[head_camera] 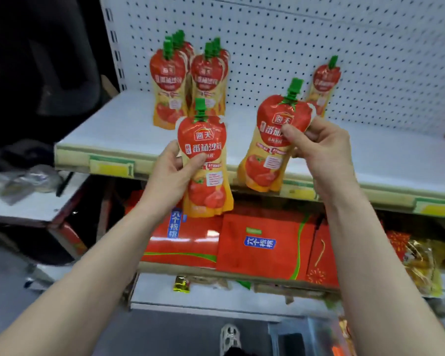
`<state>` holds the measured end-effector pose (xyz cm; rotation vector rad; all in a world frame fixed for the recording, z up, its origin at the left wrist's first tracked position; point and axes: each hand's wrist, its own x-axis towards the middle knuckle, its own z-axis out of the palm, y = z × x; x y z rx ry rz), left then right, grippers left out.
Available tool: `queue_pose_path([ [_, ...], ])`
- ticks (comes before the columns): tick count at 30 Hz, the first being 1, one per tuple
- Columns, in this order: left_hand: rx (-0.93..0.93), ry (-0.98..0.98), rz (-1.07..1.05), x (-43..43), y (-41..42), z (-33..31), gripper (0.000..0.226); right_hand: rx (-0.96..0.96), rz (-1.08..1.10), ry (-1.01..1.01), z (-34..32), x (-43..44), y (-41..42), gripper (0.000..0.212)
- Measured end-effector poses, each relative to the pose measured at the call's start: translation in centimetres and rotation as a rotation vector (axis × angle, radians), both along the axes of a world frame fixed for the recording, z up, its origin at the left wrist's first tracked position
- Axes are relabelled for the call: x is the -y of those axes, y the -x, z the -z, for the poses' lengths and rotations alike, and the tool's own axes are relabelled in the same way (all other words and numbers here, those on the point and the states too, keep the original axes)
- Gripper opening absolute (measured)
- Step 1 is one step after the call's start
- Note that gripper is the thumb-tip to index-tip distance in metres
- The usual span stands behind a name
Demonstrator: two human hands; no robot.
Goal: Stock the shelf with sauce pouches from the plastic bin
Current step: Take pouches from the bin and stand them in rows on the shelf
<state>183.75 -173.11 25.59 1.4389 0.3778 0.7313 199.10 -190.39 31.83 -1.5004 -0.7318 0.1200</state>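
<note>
My left hand grips a red and yellow tomato sauce pouch with a green cap, held upright in front of the shelf's front edge. My right hand grips a second sauce pouch by its upper right side, tilted, at the shelf's front edge. On the white shelf, two rows of pouches stand at the back left against the pegboard. A single pouch leans on the pegboard further right. The clear plastic bin shows at the bottom right.
Yellow and green price tag strips line the shelf's front edge. Red gift boxes fill the shelf below, with a gold wrapped package at the right. A low white table with clutter stands left. My shoe is on the floor.
</note>
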Motion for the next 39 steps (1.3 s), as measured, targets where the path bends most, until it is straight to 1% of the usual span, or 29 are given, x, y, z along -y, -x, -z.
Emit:
queue_pose_path([
  [4,0.057,-0.052,-0.165,-4.5,-0.7,-1.9,0.017,-0.009,-0.105,0.016,-2.9,-6.0,-2.2,0.008],
  [8,0.083,-0.035,-0.278,-8.1,-1.9,-2.9,0.017,-0.07,-0.195,0.088,-2.6,-12.0,-4.9,0.008],
  [14,0.065,-0.01,-0.32,-11.0,-3.0,-2.9,0.022,-0.155,-0.19,0.128,-0.3,-18.4,-8.4,0.005],
  [18,0.054,0.025,-0.326,-11.6,-3.8,-2.8,0.016,-0.139,-0.194,0.117,0.1,-20.6,-9.2,0.008],
  [20,0.051,0.035,-0.319,-11.7,-4.2,-2.8,0.015,-0.132,-0.193,0.12,0.2,-21.4,-9.5,0.015],
  [22,0.053,0.045,-0.306,-11.8,-4.6,-2.8,0.014,-0.121,-0.17,0.131,0.4,-22.0,-9.9,0.02],
  [27,0.05,0.048,-0.264,-11.7,-5.4,-3.1,0.018,-0.068,-0.145,0.156,0.7,-22.3,-10.0,0.019],
  [28,0.05,0.048,-0.253,-11.5,-5.6,-3.1,0.019,-0.031,-0.116,0.172,0.6,-22.0,-9.9,0.021],
  [30,0.056,0.052,-0.225,-11.1,-6.0,-3.2,0.022,0.078,0.013,0.19,0.2,-21.0,-9.7,0.026],
  [32,0.058,0.049,-0.192,-10.5,-6.6,-3.3,0.024,0.147,0.129,0.116,-0.6,-19.2,-9.1,0.02],
  [33,0.057,0.05,-0.174,-10.1,-7.1,-3.3,0.024,0.163,0.139,0.071,-1.1,-18.2,-8.7,0.014],
  [34,0.058,0.053,-0.152,-9.7,-7.6,-3.4,0.023,0.17,0.103,0.057,-1.4,-17.2,-8.3,0.011],
  [35,0.059,0.056,-0.128,-9.2,-8.1,-3.5,0.021,0.166,0.023,0.076,-1.7,-16.2,-7.7,0.013],
  [37,0.065,0.05,-0.075,-8.0,-9.4,-3.6,0.02,0.103,-0.211,0.151,-1.9,-14.5,-7.2,0.014],
  [38,0.063,0.04,-0.051,-7.4,-10.1,-3.6,0.021,0.071,-0.299,0.176,-1.9,-13.7,-7.4,0.013],
  [39,0.062,0.031,-0.026,-6.7,-10.8,-3.6,0.021,0.056,-0.339,0.187,-1.9,-12.9,-7.9,0.014],
])
